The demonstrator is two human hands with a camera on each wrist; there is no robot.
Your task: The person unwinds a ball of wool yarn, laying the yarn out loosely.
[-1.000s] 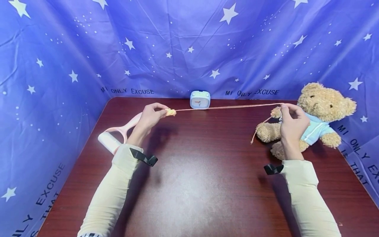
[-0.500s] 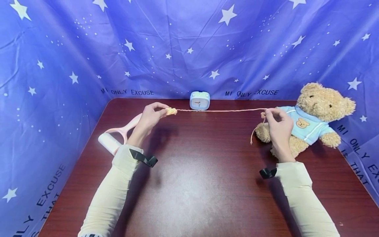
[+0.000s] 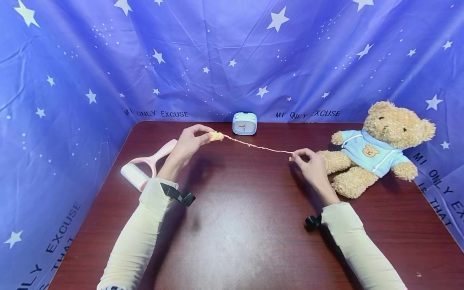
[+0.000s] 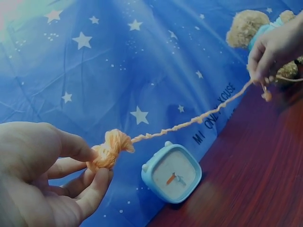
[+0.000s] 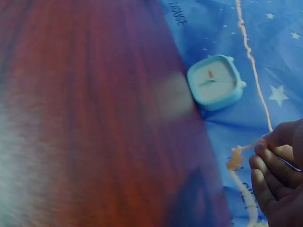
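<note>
A small bundle of peach-orange yarn (image 3: 216, 136) is pinched between the thumb and fingers of my left hand (image 3: 187, 146), raised over the table's back left part. From it a crinkled strand (image 4: 189, 124) runs across to my right hand (image 3: 312, 168), sloping down to the right in the head view. Thumb and forefinger of the right hand pinch that strand near its far end. Below this grip, a small knot (image 5: 234, 161) and a loose tail (image 5: 245, 194) hang in the right wrist view. The right hand is in front of the teddy bear's (image 3: 373, 153) leg.
A pale blue alarm clock (image 3: 244, 124) stands at the table's back edge, behind the strand. A pink-handled lint roller (image 3: 135, 175) lies beside my left forearm. The bear, in a blue top, sits at the right. A starry blue curtain (image 3: 217, 48) surrounds the dark red table (image 3: 232, 225).
My right hand has moved left and down, away from the bear and closer to my left hand. The strand between them has gone from taut to shorter and wavy. The left hand has barely moved.
</note>
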